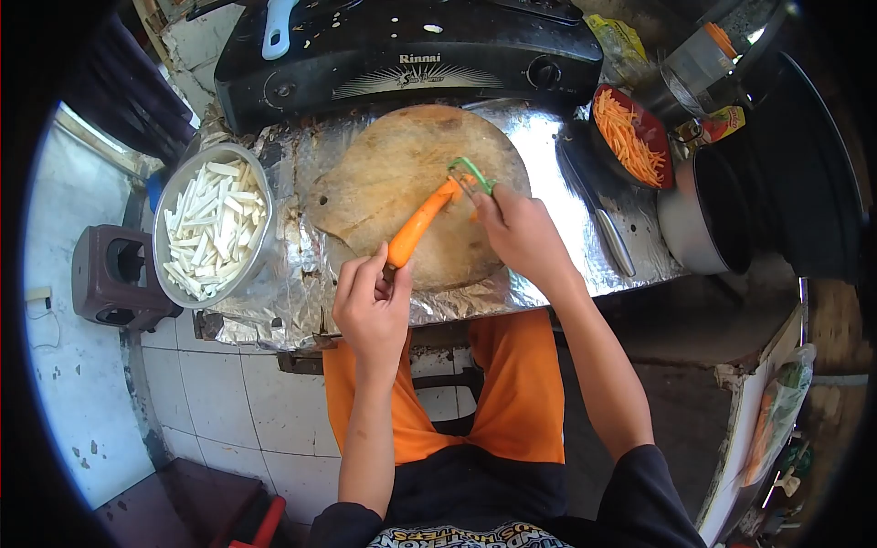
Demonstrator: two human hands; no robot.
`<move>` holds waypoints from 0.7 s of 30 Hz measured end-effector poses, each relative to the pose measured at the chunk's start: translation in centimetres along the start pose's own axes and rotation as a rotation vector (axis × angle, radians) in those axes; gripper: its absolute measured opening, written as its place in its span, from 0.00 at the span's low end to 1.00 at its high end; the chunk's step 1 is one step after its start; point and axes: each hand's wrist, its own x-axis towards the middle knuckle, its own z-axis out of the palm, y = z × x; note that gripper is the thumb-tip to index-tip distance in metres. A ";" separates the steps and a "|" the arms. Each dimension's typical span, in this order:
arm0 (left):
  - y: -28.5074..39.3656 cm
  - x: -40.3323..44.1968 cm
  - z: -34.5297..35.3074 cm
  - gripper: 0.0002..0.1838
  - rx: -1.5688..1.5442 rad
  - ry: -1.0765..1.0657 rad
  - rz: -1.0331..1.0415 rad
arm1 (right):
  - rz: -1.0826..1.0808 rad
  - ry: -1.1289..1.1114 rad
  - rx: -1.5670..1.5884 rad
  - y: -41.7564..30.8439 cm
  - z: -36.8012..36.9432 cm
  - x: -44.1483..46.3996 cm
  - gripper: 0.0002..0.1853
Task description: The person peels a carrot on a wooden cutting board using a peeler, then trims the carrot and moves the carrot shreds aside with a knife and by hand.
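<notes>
A carrot (420, 226) is pinched at its thick end in my left hand (373, 297), tilted up and to the right over a round wooden cutting board (375, 183). My right hand (523, 233) grips a green vegetable peeler (470, 170), whose head rests against the carrot's thin far end. Bits of orange peel show beside the peeler, partly hidden by my right fingers. The carrot's surface looks smooth and bright along the side facing me.
To the left, a bowl (268, 242) holds white vegetable sticks. A knife (614, 239) lies right of the board, below a red dish (660, 137) of shredded carrot. Behind stands a black gas stove (356, 82); a pot (685, 219) sits at the right.
</notes>
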 end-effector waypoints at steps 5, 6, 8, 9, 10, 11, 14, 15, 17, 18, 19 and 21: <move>-0.1 -0.1 0.1 0.17 0.015 0.001 0.007 | 0.097 -0.043 -0.018 -0.6 -1.5 -0.3 0.17; -0.1 -0.1 0.1 0.17 0.021 0.005 0.006 | 0.097 -0.043 -0.015 -0.5 -1.2 -0.4 0.17; -0.2 -0.1 0.1 0.17 0.024 0.007 0.006 | -0.023 -0.103 -0.038 -0.2 -0.2 -0.6 0.17; -0.2 -0.2 0.2 0.17 0.025 0.007 0.004 | -0.020 -0.100 -0.037 -0.3 0.2 -0.7 0.17; -0.1 -0.1 0.2 0.17 0.023 0.004 0.007 | -0.068 -0.086 -0.135 -0.5 0.6 -0.7 0.17; -0.1 -0.1 0.2 0.16 0.029 0.005 0.008 | -0.116 -0.072 -0.232 -0.7 0.9 -0.7 0.17; 0.0 -0.1 0.1 0.16 0.033 0.005 -0.002 | -0.017 -0.119 -0.293 -2.0 0.0 -0.2 0.18; 0.0 -0.1 0.2 0.16 0.025 0.007 -0.013 | 0.037 -0.127 -0.334 -2.1 -0.2 -0.1 0.19; -0.1 0.0 0.2 0.15 0.031 0.007 -0.004 | 0.052 -0.137 -0.350 -2.4 -0.5 0.2 0.20; -0.1 -0.1 0.1 0.15 0.042 0.004 0.003 | 0.071 -0.152 -0.362 -2.5 -0.5 0.1 0.20; -0.1 -0.2 0.1 0.15 0.042 0.002 0.003 | 0.073 -0.152 -0.362 -2.5 -0.5 0.0 0.20; -0.1 -0.1 0.1 0.15 0.025 0.014 0.008 | 0.090 -0.153 -0.353 -2.8 -0.6 0.0 0.20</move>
